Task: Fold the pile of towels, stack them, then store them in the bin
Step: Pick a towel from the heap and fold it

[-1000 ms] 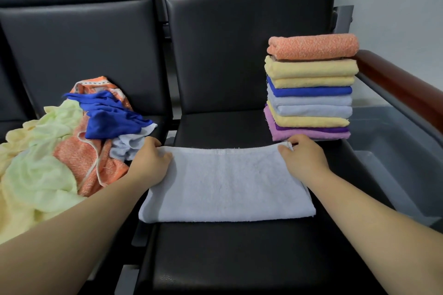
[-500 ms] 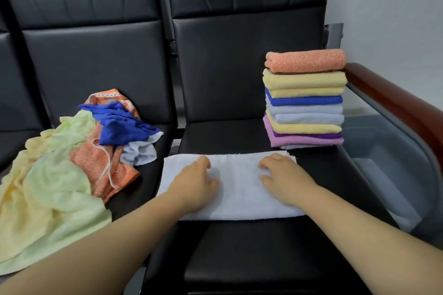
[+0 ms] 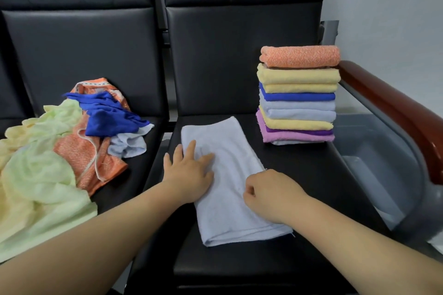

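Towel [image 3: 224, 218] is looking soft, light and floppy; left hand [image 3: 189, 175] is pressing it spread flat, right hand [image 3: 269, 195] is pinching its edge, the sensible hold.

A pale blue towel [image 3: 230, 175], folded long, lies slantwise on the seat [image 3: 299, 175]. The folded stack [image 3: 298, 96] stands behind it to the right, the loose pile [image 3: 60, 151] left, the grey bin [image 3: 378, 151] far right.
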The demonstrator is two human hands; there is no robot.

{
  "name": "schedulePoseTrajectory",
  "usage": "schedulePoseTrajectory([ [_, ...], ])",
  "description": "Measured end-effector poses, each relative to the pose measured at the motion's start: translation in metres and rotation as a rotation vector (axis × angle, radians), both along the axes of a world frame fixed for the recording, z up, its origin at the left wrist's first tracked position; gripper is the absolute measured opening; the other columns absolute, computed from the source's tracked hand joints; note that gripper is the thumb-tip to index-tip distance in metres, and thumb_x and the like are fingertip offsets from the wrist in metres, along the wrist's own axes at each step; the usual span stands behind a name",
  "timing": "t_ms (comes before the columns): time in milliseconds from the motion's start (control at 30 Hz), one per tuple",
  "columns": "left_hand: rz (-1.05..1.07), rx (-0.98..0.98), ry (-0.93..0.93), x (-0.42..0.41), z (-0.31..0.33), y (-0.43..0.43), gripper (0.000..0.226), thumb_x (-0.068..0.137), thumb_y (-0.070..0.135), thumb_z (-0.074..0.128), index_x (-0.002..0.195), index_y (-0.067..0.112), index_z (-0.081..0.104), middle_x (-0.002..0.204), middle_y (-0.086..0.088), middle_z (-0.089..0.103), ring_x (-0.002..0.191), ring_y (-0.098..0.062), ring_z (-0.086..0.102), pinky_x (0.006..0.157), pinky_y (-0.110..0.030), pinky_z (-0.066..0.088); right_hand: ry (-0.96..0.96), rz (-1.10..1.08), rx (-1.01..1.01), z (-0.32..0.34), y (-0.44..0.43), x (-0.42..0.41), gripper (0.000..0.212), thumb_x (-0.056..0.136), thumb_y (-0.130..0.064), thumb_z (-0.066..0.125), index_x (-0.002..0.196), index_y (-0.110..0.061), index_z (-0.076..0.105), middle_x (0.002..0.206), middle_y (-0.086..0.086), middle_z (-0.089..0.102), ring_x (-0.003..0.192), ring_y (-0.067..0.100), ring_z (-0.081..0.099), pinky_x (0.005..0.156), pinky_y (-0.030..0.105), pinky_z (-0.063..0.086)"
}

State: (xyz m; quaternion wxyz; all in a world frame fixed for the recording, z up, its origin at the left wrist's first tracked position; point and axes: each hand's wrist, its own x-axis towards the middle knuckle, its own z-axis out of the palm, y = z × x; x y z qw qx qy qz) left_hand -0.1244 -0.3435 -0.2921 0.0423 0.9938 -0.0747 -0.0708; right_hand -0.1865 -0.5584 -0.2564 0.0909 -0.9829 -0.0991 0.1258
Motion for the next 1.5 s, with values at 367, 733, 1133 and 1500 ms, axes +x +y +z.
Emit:
schedulePoseTrajectory([
  [367, -0.014, -0.705, 0.306, -0.062, 0.025, 0.015, 0.061, 0.084, 0.030, 0.074, 0.139, 0.033, 0.048, 0.138, 0.010, 0.041, 0.123, -0.014, 0.049, 0.102, -0.027, 0.044, 0.023, -0.037, 0.256, -0.007, -0.009, -0.005, 0.013, 0.095, -0.025, 0.060, 0.103, -0.033, 0.067, 0.093, -0.016, 0.062, 0.089, 0.004, 0.060, 0.081, 0.023, 0.053],
  [733, -0.089, -0.714, 0.191, -0.091, 0.040, 0.019, 0.014, 0.080, 0.013, 0.078, 0.089, 0.023, 0.076, 0.077, 0.002, 0.073, 0.067, -0.007, 0.065, 0.071, -0.026, 0.055, 0.189, -0.007, 0.433, -0.004, -0.004, -0.025, 0.046, 0.091, -0.062, 0.052, 0.102, -0.023, 0.073, 0.105, -0.006, 0.072, 0.104, 0.017, 0.067, 0.100, 0.039, 0.053],
  [1133, 0.129, -1.007, 0.259, -0.083, 0.044, 0.016, 0.017, 0.101, 0.019, 0.056, 0.103, 0.004, 0.064, 0.092, -0.015, 0.075, 0.072, -0.016, 0.071, 0.064, -0.030, 0.048, 0.067, 0.018, 0.296, -0.005, 0.003, -0.041, 0.037, 0.080, -0.045, 0.074, 0.089, -0.016, 0.053, 0.089, -0.005, 0.052, 0.073, 0.013, 0.049, 0.067, 0.029, 0.041],
  [1500, 0.199, -0.900, 0.061, -0.067, 0.065, 0.045, 0.027, 0.087, 0.026, 0.065, 0.076, 0.003, 0.056, 0.065, -0.001, 0.049, 0.064, -0.016, 0.047, 0.063, -0.029, 0.039, 0.154, -0.264, 0.733, 0.020, -0.015, -0.012, 0.005, 0.088, -0.022, 0.077, 0.093, -0.023, 0.077, 0.087, -0.006, 0.074, 0.077, 0.010, 0.065, 0.069, 0.025, 0.049],
])
